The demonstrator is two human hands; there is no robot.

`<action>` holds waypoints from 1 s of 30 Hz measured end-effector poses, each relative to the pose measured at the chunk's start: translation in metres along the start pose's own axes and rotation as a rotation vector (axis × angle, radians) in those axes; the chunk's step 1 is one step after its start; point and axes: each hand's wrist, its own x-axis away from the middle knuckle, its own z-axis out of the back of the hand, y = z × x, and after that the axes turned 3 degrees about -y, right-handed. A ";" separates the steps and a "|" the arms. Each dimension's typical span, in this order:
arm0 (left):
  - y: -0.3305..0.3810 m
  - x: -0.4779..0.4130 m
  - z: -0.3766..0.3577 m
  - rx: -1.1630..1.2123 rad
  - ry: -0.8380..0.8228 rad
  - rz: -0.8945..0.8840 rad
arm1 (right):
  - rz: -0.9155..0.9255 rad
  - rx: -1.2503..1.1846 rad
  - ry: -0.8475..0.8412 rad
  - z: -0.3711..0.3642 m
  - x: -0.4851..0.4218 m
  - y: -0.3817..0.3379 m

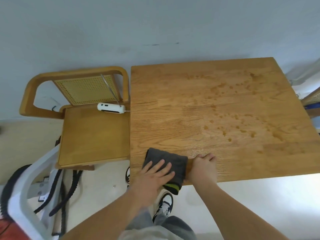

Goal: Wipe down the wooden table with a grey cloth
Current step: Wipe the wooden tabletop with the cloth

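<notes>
Left hand (pixel 155 175) lies flat, fingers spread, on folded grey cloth (pixel 170 164) at table's (pixel 207 104) near-left corner; right hand (pixel 203 168) rests just beside cloth. Droplets (pixel 242 122) sit w/ far-right half: press evenly, sweep overlapping strokes toward them.

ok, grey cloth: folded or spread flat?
Folded: the grey cloth shows a compact, thick pad with a rolled near edge, left hand flat on it.

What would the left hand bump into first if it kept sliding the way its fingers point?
Probably nothing solid. The left hand lies flat on the grey cloth, fingers pointing up and right across the wooden table. That way shows only bare wood, then wet droplets further on.
</notes>
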 end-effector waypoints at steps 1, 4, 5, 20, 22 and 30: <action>-0.018 -0.001 0.004 -0.031 0.007 -0.042 | 0.002 0.001 -0.012 0.000 0.000 0.001; -0.059 -0.001 0.016 0.018 0.084 0.162 | 0.016 -0.002 -0.052 0.001 0.003 0.005; -0.058 -0.001 0.019 0.094 0.127 0.305 | 0.018 0.003 -0.051 0.001 0.004 0.006; -0.039 -0.024 0.038 0.194 0.122 0.367 | 0.114 -0.035 -0.045 0.069 0.005 0.022; -0.016 -0.033 0.033 0.257 0.166 0.427 | 0.120 -0.147 0.001 0.078 -0.004 0.017; -0.117 -0.061 0.076 -0.020 -0.074 -0.004 | 0.298 -0.540 0.125 0.098 -0.031 -0.030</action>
